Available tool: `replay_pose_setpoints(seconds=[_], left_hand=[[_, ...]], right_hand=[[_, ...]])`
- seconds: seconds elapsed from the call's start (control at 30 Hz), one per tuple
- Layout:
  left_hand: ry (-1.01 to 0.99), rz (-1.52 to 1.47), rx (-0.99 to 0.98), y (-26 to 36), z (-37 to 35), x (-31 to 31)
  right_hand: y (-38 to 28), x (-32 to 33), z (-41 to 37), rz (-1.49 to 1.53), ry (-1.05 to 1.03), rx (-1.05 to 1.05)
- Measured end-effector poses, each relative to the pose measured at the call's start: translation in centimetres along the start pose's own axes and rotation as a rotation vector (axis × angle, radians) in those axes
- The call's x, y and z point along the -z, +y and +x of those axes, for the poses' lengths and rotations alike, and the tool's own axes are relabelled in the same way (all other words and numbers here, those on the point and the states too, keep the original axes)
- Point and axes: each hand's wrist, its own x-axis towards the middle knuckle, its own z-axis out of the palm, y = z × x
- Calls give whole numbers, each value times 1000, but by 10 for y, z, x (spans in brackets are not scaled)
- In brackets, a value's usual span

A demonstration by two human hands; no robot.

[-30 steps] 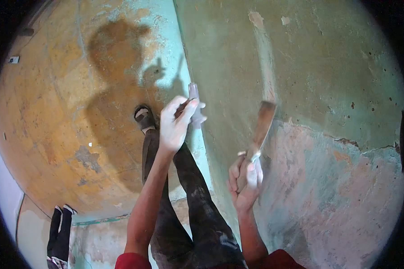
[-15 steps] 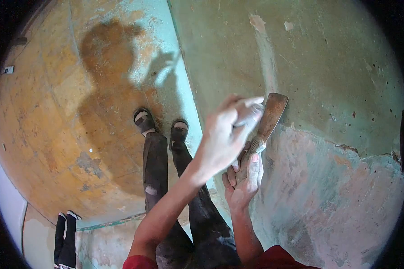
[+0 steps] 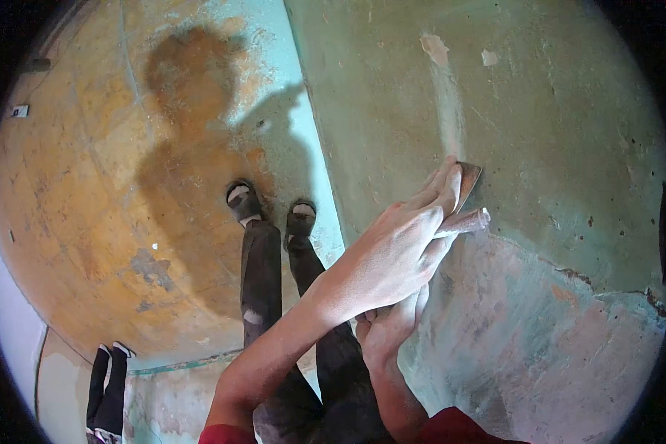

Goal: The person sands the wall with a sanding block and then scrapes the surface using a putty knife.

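One camera, worn on the head, faces forward and steeply down: hands point(image 3: 385, 259) near, legs point(image 3: 263, 255) and floor point(image 3: 89, 200) farther off, wall point(image 3: 570, 126) at right, all inside a round, dark-cornered view.

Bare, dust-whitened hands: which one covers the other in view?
The dusty left hand, with a pale cylindrical stub jutting from it; the dusty right hand is partly hidden behind it.

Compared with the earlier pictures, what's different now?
The left hand, gripping a dusty, greyish cylindrical handle, has swung rightward across the view and now hides most of the brown, flat metal scraper blade. No release is visible. The right hand stays below, its grip now mostly hidden; the dark open-toed sandals stay put.
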Motion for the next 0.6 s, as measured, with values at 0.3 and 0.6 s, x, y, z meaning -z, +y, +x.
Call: replay_pose_setpoints(seconds=[0.3, 0.6], left_hand=[[-99, 298, 156, 24, 40, 49], [-43, 78, 39, 27, 12, 20]], right_hand=[[-6, -33, 37, 44, -106, 82], [-14, -18, 4, -21, 41, 60]])
